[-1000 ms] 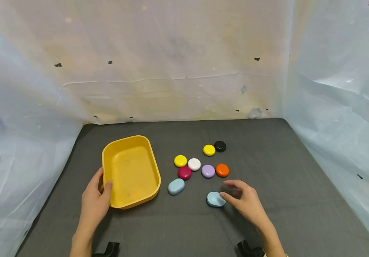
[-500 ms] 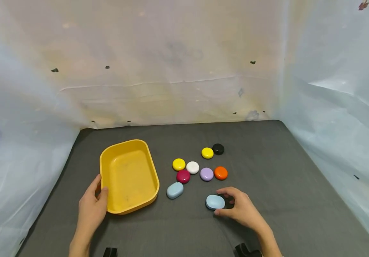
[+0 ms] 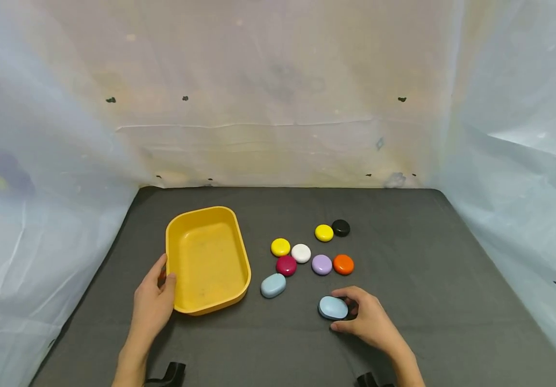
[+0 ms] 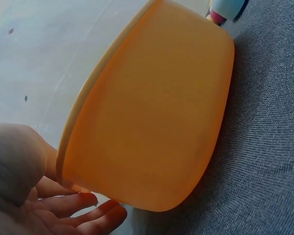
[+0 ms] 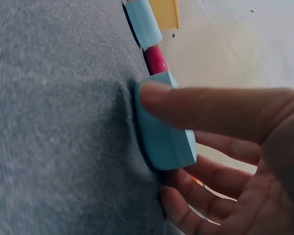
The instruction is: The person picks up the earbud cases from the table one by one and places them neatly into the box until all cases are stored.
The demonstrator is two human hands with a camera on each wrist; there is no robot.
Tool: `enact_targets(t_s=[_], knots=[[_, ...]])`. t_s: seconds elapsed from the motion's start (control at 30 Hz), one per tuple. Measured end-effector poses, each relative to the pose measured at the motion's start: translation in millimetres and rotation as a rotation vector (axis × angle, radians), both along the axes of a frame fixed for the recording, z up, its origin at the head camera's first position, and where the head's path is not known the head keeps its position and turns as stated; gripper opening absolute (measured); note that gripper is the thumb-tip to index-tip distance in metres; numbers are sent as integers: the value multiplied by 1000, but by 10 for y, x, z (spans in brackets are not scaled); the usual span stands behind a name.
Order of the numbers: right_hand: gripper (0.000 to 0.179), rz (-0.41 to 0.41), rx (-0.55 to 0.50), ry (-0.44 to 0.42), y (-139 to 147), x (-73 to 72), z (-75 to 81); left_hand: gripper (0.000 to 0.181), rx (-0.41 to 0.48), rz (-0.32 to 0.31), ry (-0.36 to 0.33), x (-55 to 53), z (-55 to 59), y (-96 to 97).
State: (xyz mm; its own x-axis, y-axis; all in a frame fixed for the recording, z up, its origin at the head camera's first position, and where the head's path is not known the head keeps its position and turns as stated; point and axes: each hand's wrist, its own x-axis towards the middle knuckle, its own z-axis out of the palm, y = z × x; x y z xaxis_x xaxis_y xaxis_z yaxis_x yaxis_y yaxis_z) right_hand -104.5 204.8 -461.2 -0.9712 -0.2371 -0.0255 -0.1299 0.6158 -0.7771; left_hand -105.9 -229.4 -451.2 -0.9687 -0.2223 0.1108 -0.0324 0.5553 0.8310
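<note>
My left hand (image 3: pixel 154 301) grips the near left side of a shallow yellow tray (image 3: pixel 208 263), thumb at the rim and fingers along the outer wall. In the left wrist view that tray wall (image 4: pixel 147 112) hides part of the fingers. My right hand (image 3: pixel 367 320) pinches a smooth light blue oval block (image 3: pixel 333 307) on the dark cloth. The right wrist view has the thumb across the near side of this block (image 5: pixel 161 132), the other fingers curled behind it. A second light blue oval block (image 3: pixel 273 285) lies nearer the tray.
Behind the blue blocks lie round glossy pieces: dark red (image 3: pixel 286 265), white (image 3: pixel 301 253), purple (image 3: pixel 321 264), orange (image 3: pixel 343 264), black (image 3: pixel 341 227) and two yellow ones (image 3: pixel 280 247). Pale plastic sheeting (image 3: pixel 283 107) walls the back and sides of the grey cloth-covered table (image 3: pixel 258 349).
My right hand has come down around the light blue block, thumb and index finger now on either side, and the block has shifted slightly toward me. The left hand stays on the tray.
</note>
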Motion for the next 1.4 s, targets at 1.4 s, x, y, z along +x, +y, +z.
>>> enact_targets(t_s=[1.4], knots=[[48, -100, 45, 14, -97, -95, 57, 55, 15, 22, -33, 19, 15, -4]])
